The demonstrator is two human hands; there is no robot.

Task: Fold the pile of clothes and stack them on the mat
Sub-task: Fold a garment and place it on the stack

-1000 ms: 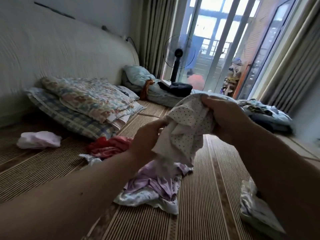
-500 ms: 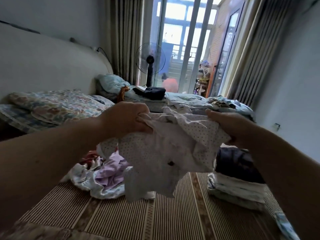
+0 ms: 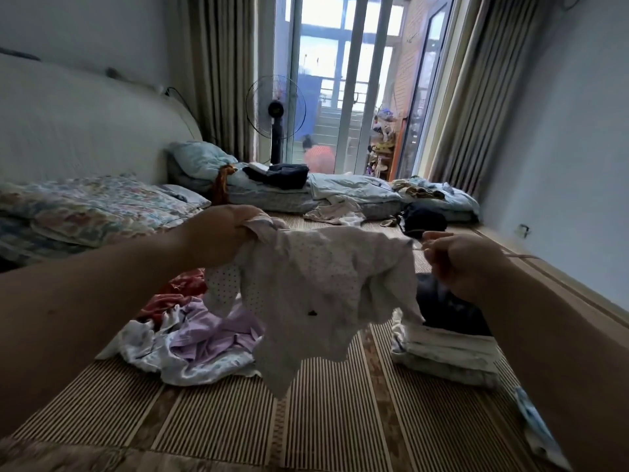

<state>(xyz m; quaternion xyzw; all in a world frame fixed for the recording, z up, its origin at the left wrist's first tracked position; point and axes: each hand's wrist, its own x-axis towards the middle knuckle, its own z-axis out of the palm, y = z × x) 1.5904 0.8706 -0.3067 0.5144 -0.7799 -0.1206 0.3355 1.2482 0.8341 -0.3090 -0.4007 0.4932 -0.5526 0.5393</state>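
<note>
A small white dotted garment [image 3: 316, 294] hangs spread in the air over the striped mat [image 3: 340, 420]. My left hand [image 3: 221, 240] grips its upper left corner in a fist. My right hand [image 3: 456, 264] pinches its upper right edge, fingers curled. Below on the left lies the loose pile of clothes [image 3: 190, 338], lilac, white and red pieces mixed. On the right stands a stack of folded clothes [image 3: 442, 349], white layers with a dark piece on top, partly hidden by my right arm.
Floral pillows [image 3: 102, 206] lie by the headboard at left. Pale blue bedding [image 3: 340, 192] with dark clothes crosses the far end. A standing fan [image 3: 276, 117] stands before the glass doors. A wall runs along the right side.
The garment went from bunched between both hands to stretched wide. My hands moved apart and the view turned right, bringing the folded stack into sight.
</note>
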